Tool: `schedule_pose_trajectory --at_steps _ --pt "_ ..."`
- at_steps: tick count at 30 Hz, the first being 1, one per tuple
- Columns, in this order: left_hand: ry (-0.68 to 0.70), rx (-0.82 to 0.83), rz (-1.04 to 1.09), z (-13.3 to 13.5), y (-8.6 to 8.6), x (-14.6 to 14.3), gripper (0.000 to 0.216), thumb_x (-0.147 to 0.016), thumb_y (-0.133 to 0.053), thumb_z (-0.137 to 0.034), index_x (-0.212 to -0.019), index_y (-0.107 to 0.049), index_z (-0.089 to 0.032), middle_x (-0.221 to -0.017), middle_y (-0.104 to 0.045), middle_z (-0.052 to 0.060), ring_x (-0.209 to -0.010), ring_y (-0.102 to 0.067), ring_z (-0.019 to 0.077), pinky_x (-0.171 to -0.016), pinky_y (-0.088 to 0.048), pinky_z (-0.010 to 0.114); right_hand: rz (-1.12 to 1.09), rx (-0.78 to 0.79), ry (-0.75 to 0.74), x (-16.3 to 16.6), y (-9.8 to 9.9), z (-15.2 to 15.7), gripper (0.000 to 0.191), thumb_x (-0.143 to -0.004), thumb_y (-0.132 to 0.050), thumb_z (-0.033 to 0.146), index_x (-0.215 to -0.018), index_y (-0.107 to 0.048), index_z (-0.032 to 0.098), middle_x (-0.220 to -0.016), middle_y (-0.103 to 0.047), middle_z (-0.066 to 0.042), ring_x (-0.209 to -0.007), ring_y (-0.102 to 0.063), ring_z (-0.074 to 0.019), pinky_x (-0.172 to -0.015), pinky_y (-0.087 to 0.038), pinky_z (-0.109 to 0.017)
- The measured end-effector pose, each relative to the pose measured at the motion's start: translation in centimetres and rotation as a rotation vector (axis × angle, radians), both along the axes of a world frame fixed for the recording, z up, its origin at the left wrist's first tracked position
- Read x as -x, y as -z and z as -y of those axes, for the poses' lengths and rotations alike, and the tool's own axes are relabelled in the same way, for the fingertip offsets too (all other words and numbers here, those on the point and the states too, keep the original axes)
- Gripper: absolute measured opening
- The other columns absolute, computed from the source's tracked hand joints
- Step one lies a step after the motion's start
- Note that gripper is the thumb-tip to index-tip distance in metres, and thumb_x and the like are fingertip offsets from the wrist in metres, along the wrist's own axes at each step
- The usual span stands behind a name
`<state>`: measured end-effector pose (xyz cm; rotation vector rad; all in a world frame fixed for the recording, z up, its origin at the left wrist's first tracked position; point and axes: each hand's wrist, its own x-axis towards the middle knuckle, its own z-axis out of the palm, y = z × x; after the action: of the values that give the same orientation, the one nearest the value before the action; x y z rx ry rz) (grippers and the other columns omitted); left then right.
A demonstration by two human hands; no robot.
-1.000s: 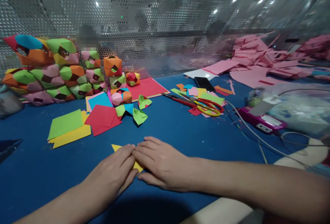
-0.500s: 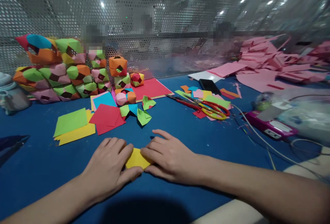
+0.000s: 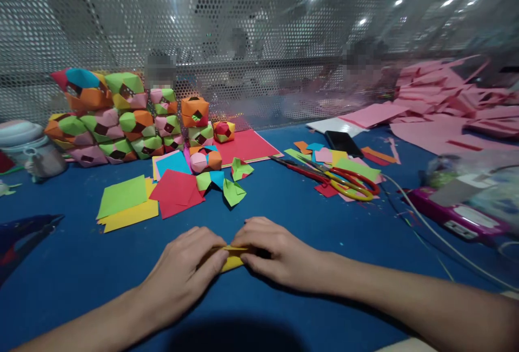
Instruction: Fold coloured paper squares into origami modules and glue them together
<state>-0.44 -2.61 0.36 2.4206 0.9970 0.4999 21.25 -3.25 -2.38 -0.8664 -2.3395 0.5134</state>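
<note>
A small sheet of yellow paper (image 3: 234,261) lies folded between my two hands, low over the blue table. My left hand (image 3: 188,265) pinches its left end, thumb in front and fingers behind. The right end is gripped the same way by my right hand (image 3: 279,257). Between the thumbs a fold stands partly open; the paper's ends are hidden under my fingers. Just beyond my hands lie green folded paper pieces (image 3: 234,192). To their left are red square sheets (image 3: 177,194) and a green sheet (image 3: 124,196) on top of yellow ones.
Stacked paper cubes (image 3: 133,125) stand at the back left beside a lidded cup (image 3: 44,157). Scissors (image 3: 351,184) rest on paper scraps at right, near a phone (image 3: 343,143). Behind lies a pink paper heap (image 3: 438,98). A purple power strip (image 3: 458,217) trails a cable.
The yellow paper, seen flat before, now shows a raised fold, and my hands have closed in around it. The whole view has shifted, so things sit farther right.
</note>
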Motion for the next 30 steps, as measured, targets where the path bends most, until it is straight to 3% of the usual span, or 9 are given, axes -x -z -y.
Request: schedule_pose_trajectory --at_steps 3,8,13,16,19,22,25,30 --pt "-0.008 0.003 0.085 0.3 0.1 0.0 0.029 -0.094 -0.034 -0.027 -0.088 -0.060 -0.019 -0.080 -0.059 0.002 -0.075 -0.053 0.0130 -0.068 -0.041 0.025 -0.099 0.091 0.059 0.3 -0.1 0.2 0.021 -0.082 -0.052 0.012 -0.100 -0.060 0.019 -0.096 -0.065 -0.005 -0.092 -0.056 -0.0165 -0.086 -0.044 -0.035" --pt "-0.125 -0.011 0.235 0.8 -0.8 0.0 0.027 -0.093 -0.038 -0.027 -0.074 -0.054 -0.017 -0.072 -0.055 0.000 -0.065 -0.049 0.0108 -0.061 -0.039 0.022 -0.377 0.357 0.301 0.9 -1.0 0.2 0.048 -0.076 -0.055 0.015 -0.123 -0.044 0.019 -0.128 -0.050 -0.011 -0.117 -0.049 -0.0211 -0.098 -0.040 -0.043" --pt "-0.215 -0.005 0.373 1.1 -1.2 0.0 0.022 -0.092 -0.042 -0.027 -0.081 -0.058 -0.017 -0.083 -0.060 0.002 -0.074 -0.054 0.0121 -0.067 -0.042 0.022 -0.689 0.712 0.293 2.3 -1.5 0.4 0.055 -0.077 -0.059 0.032 -0.124 -0.035 0.019 -0.134 -0.043 -0.016 -0.108 -0.057 -0.0200 -0.091 -0.048 -0.038" --pt "-0.227 0.067 0.451 1.4 -0.9 -0.1 0.021 -0.091 -0.044 -0.030 -0.087 -0.060 -0.018 -0.091 -0.062 0.003 -0.082 -0.056 0.0137 -0.073 -0.043 0.023 -0.695 0.805 0.280 3.1 -1.1 0.7 0.069 -0.069 -0.063 0.024 -0.129 -0.029 0.016 -0.128 -0.045 -0.017 -0.096 -0.062 -0.0195 -0.080 -0.053 -0.034" --pt "-0.299 0.262 0.556 1.5 -0.6 -0.2 0.022 -0.089 -0.046 -0.036 -0.092 -0.058 -0.018 -0.088 -0.061 0.002 -0.080 -0.057 0.0148 -0.068 -0.046 0.024 -0.716 0.769 0.289 3.1 -0.9 0.5 0.072 -0.067 -0.058 0.017 -0.131 -0.026 0.016 -0.127 -0.044 -0.017 -0.088 -0.063 -0.0175 -0.073 -0.054 -0.031" --pt "-0.388 0.420 0.669 1.3 -0.4 -0.4 0.022 -0.085 -0.051 -0.038 -0.092 -0.054 -0.017 -0.083 -0.060 0.001 -0.077 -0.057 0.0143 -0.066 -0.046 0.024 -0.736 0.623 0.308 2.6 -1.0 0.0 0.073 -0.068 -0.055 0.017 -0.133 -0.022 0.020 -0.136 -0.037 -0.016 -0.094 -0.061 -0.0172 -0.072 -0.054 -0.029" --pt "-0.374 0.550 0.718 1.1 -0.3 -0.7 0.022 -0.081 -0.055 -0.033 -0.096 -0.049 -0.018 -0.074 -0.058 -0.002 -0.070 -0.057 0.0127 -0.063 -0.045 0.023 -0.611 0.511 0.290 2.2 -1.2 -0.2 0.070 -0.070 -0.051 0.013 -0.134 -0.024 0.021 -0.139 -0.034 -0.015 -0.098 -0.060 -0.0171 -0.072 -0.054 -0.027" --pt "-0.380 0.594 0.700 1.0 -0.1 -1.0 0.021 -0.079 -0.057 -0.036 -0.086 -0.052 -0.017 -0.071 -0.056 -0.002 -0.066 -0.056 0.0121 -0.060 -0.044 0.023 -0.474 0.557 0.238 2.2 -1.4 0.1 0.071 -0.072 -0.051 0.014 -0.136 -0.021 0.019 -0.137 -0.038 -0.017 -0.089 -0.063 -0.0159 -0.067 -0.054 -0.026"
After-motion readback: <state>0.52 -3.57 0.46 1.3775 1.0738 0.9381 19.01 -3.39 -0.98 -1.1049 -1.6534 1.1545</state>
